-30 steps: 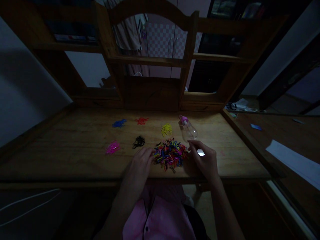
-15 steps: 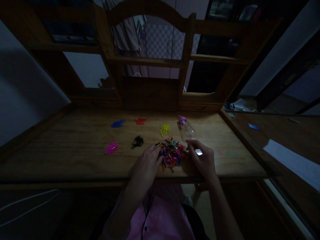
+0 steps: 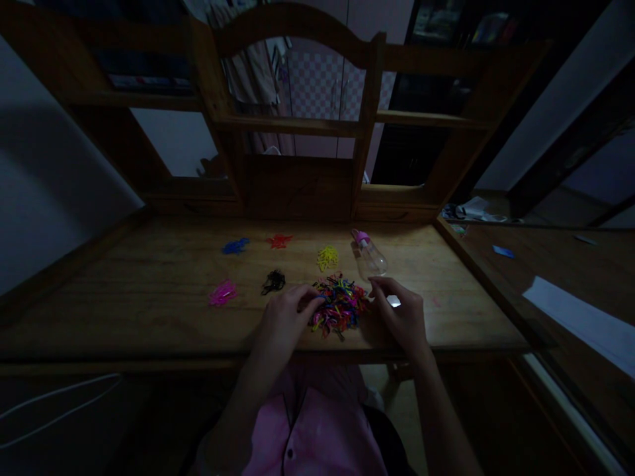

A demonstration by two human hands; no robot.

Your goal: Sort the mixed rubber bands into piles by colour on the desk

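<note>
A mixed pile of small coloured rubber bands (image 3: 342,307) lies on the wooden desk between my hands. At its left edge, my left hand (image 3: 288,320) pinches thumb and forefinger together on what looks like a blue rubber band (image 3: 321,297). My right hand (image 3: 403,312) rests just right of the pile, thumb and forefinger closed; whatever they hold is too small to make out. Sorted by colour, little heaps lie beyond and to the left: yellow bands (image 3: 327,258), red bands (image 3: 280,241), blue bands (image 3: 235,246), black bands (image 3: 272,281) and pink bands (image 3: 223,293).
A clear bulb-shaped bottle with a pink cap (image 3: 372,256) lies behind my right hand. Wooden shelving (image 3: 297,122) rises along the desk's back edge. To the right, a lower surface carries a white paper sheet (image 3: 578,320) and a small blue card (image 3: 503,252).
My left hand has drawn back slightly leftward from the pile, its thumb and forefinger now pinched at the edge. My right hand has hardly moved.
</note>
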